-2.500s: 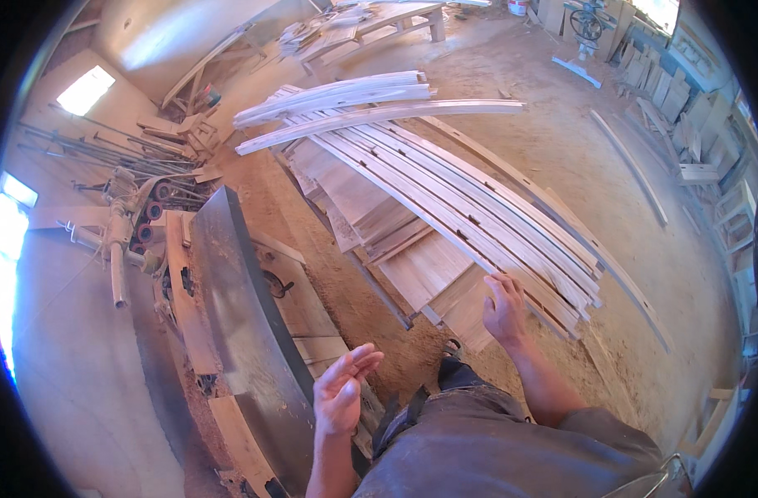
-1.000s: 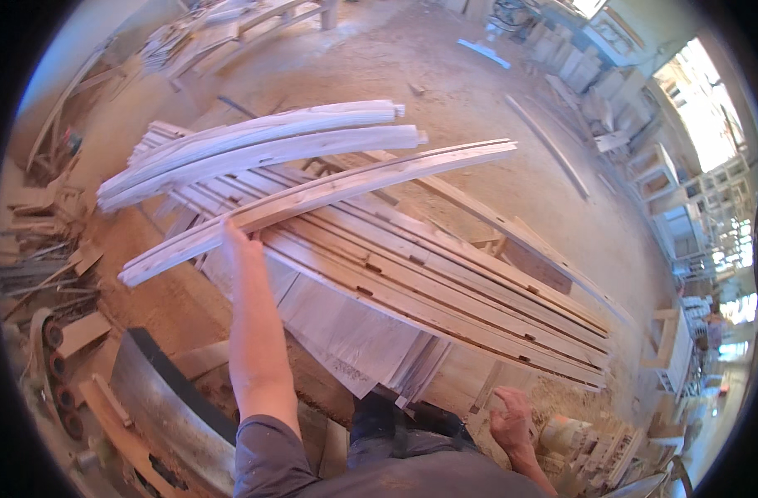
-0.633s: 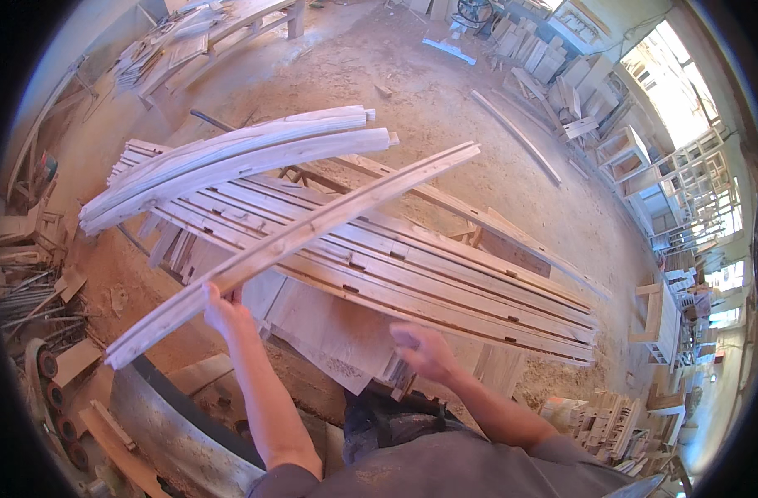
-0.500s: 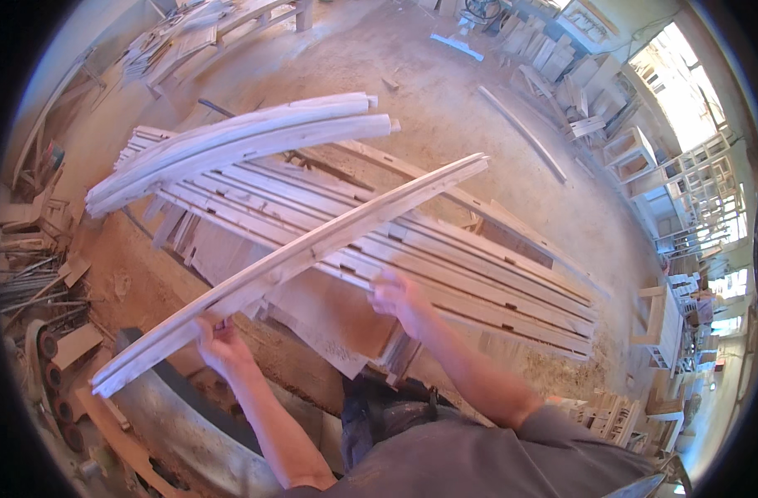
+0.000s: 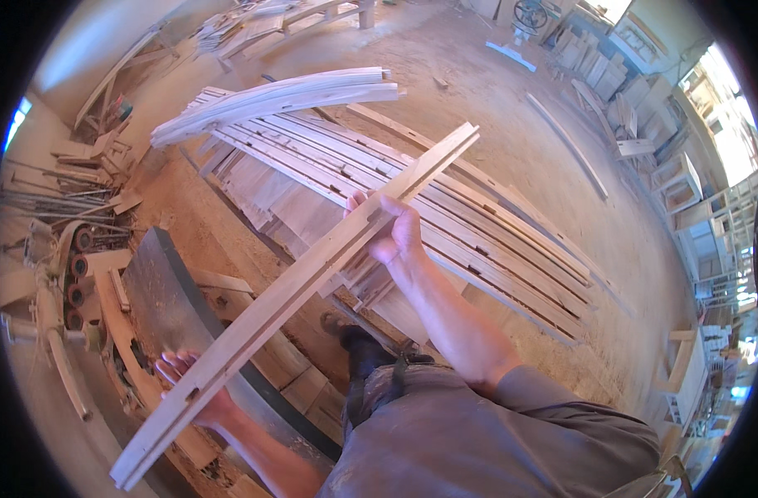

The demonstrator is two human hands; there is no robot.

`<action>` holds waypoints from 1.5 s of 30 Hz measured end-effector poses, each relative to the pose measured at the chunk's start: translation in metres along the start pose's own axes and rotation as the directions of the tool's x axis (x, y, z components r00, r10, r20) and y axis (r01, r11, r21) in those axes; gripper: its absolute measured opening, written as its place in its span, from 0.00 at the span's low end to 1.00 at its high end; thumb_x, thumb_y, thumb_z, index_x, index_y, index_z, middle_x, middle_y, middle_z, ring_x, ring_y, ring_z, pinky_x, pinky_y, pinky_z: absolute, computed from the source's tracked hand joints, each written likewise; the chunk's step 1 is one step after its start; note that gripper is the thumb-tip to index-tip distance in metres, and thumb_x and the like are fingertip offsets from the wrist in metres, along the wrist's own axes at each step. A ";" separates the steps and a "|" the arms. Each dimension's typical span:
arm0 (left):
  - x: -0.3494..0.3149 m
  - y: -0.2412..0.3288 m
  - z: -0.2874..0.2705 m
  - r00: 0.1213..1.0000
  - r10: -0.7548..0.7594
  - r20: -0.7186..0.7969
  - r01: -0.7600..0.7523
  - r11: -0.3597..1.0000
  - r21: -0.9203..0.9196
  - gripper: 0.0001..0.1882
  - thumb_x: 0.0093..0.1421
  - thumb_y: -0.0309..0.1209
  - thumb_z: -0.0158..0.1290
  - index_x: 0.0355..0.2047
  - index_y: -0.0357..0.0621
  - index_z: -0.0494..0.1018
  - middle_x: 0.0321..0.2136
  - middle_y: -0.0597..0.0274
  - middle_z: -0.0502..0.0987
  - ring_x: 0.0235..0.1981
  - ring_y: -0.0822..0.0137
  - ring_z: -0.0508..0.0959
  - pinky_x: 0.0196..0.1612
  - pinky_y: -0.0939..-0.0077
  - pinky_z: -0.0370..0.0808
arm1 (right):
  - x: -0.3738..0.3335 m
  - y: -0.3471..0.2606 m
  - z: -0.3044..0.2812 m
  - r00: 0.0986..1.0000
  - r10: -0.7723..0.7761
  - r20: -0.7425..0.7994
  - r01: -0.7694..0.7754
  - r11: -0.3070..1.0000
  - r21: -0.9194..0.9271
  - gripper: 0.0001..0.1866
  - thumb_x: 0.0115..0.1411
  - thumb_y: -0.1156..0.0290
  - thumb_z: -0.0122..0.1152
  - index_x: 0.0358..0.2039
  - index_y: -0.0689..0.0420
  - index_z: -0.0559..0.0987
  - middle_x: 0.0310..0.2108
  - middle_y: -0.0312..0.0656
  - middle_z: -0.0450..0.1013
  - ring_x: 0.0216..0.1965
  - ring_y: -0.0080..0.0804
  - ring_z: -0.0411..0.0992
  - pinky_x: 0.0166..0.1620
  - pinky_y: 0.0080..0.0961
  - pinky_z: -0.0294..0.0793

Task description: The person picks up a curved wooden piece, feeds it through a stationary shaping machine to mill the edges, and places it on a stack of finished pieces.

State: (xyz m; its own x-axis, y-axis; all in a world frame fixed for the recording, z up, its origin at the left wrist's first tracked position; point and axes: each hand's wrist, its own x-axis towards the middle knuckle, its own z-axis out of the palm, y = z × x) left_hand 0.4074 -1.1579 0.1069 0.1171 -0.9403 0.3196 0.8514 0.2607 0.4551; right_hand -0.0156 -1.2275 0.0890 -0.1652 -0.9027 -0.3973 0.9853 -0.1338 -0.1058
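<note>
A long pale wooden rail [image 5: 289, 290] slants across the picture from lower left to upper right, with a groove along it and a small mortise near its near end. My right hand [image 5: 402, 232] grips it in the upper half, thumb on one side and fingertips showing past the other. Lower down, the rail lies across my left hand [image 5: 216, 408], which bears it from beneath with its fingers stretching out beyond the far edge; the palm is partly hidden. Behind the rail, several slotted wooden rails [image 5: 511, 264] lie side by side in a stack, and curved wooden pieces [image 5: 271, 98] rest across their far-left end.
Left of me stands a machine with a dark curved metal edge [image 5: 184, 286] and reddish rollers [image 5: 78, 266]. Scrap wood [image 5: 105, 162] is piled beyond it. A single long strip [image 5: 568, 145] lies on the dusty floor; wooden frames [image 5: 677, 183] line the right side.
My right hand has gone from near the stack onto the rail. The rail's near end has come closer and lower, with my left hand beneath it. The whole view has shifted.
</note>
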 end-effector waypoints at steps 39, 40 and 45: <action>-0.346 0.052 0.018 -0.650 0.479 -0.590 -0.584 0.182 0.791 0.34 0.65 0.48 0.41 0.54 0.21 0.67 0.51 0.36 0.72 0.55 0.45 0.71 0.65 0.46 0.64 | 0.058 0.555 -0.080 0.551 0.716 -0.429 -0.549 -0.076 -0.832 0.11 0.65 0.62 0.57 0.42 0.55 0.77 0.37 0.43 0.76 0.42 0.39 0.74 0.51 0.43 0.75; -0.326 0.059 0.007 -0.723 0.444 -0.529 -0.512 0.169 0.842 0.34 0.66 0.48 0.40 0.53 0.22 0.67 0.49 0.36 0.73 0.53 0.45 0.72 0.62 0.48 0.67 | 0.072 0.573 -0.080 0.422 0.819 -0.389 -0.531 -0.125 -0.838 0.09 0.65 0.65 0.57 0.41 0.55 0.76 0.35 0.41 0.76 0.39 0.38 0.74 0.49 0.42 0.76; -0.285 0.069 -0.098 -0.779 0.264 -0.568 -0.369 0.541 0.756 0.18 0.63 0.37 0.58 0.48 0.38 0.74 0.43 0.57 0.77 0.43 0.60 0.79 0.35 0.59 0.84 | 0.161 0.673 -0.048 0.347 0.807 -0.478 -0.213 -0.429 -0.878 0.13 0.61 0.57 0.63 0.34 0.53 0.78 0.34 0.41 0.77 0.31 0.38 0.75 0.36 0.50 0.80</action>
State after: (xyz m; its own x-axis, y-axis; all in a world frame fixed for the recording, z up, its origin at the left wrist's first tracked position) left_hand 0.4831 -0.8934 -0.0337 0.4237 0.6773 -0.6014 0.0306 0.6529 0.7568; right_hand 0.6193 -1.4434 -0.0899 0.7171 -0.2260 -0.6593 -0.4245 0.6086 -0.6703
